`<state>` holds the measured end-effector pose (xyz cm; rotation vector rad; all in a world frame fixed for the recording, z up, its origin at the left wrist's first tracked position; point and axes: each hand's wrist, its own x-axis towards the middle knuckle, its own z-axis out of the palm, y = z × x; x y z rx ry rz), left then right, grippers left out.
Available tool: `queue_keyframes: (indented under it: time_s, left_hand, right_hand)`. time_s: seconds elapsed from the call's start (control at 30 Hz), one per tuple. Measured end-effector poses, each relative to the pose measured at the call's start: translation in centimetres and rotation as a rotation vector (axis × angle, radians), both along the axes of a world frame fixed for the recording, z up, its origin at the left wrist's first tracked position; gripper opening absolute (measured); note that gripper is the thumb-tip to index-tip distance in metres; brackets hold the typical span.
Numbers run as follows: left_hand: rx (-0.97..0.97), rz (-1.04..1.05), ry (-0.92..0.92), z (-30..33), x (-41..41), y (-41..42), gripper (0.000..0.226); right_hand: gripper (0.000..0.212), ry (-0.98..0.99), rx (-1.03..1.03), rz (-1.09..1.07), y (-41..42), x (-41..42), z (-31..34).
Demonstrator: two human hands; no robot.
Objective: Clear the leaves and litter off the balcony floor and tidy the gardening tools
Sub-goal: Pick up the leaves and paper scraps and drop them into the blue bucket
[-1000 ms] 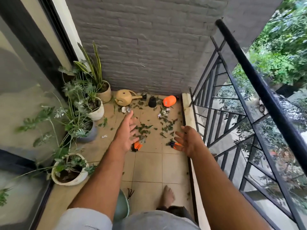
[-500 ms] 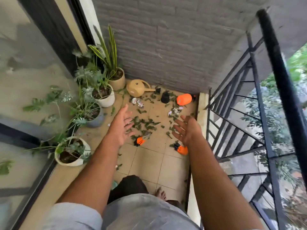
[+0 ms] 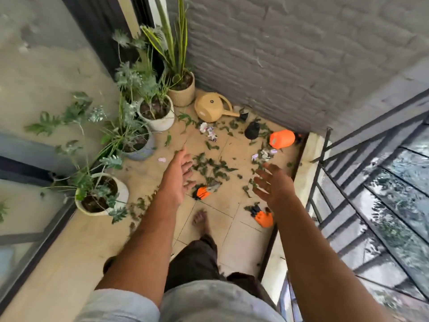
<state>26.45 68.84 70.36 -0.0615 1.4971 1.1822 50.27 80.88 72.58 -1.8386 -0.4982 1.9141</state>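
Green leaves lie scattered over the tan balcony tiles, with crumpled litter near the wall and more litter to the right. An orange-and-black tool lies mid-floor and another orange-and-black tool sits near the right kerb. A tan watering can lies on its side by the wall. My left hand and right hand are stretched out above the floor, fingers spread, holding nothing.
Several potted plants line the left side along a glass door. A small black pot and an orange container lie near the grey brick wall. A black metal railing bounds the right. My bare foot stands mid-floor.
I have stepped forward, so the floor debris looks closer and my foot is further in. Both hands stay outstretched and empty, spread slightly wider apart.
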Motion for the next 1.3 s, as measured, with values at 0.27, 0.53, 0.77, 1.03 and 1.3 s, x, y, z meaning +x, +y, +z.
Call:
queue_keyframes:
  time_s: [0.27, 0.53, 0.77, 1.03, 1.3]
  left_hand:
    - [-0.116, -0.007, -0.001, -9.1, -1.6, 5.1, 0.06]
    - [-0.215, -0.013, 0.096, -26.0, -1.5, 6.8, 0.059]
    - [-0.262, 0.033, 0.061, -45.1, -2.3, 7.5, 0.026]
    - [-0.347, -0.372, 0.251, -62.0, -6.2, 8.9, 0.026]
    - [-0.406, -0.991, 0.69, -71.2, -5.7, 9.3, 0.023]
  right_hand:
    - [0.031, -0.06, 0.002, 0.003, 6.2, -0.6, -9.5]
    - [0.038, -0.185, 0.002, 0.156, 8.6, 0.2, -26.8]
    - [0.028, -0.254, 0.149, 0.486, 9.0, -2.5, -43.9]
    - [0.03, -0.341, 0.252, 0.928, 10.2, -8.1, -60.0]
    - [0.048, -0.191, 0.467, 1.479, 14.9, -16.5, -64.8]
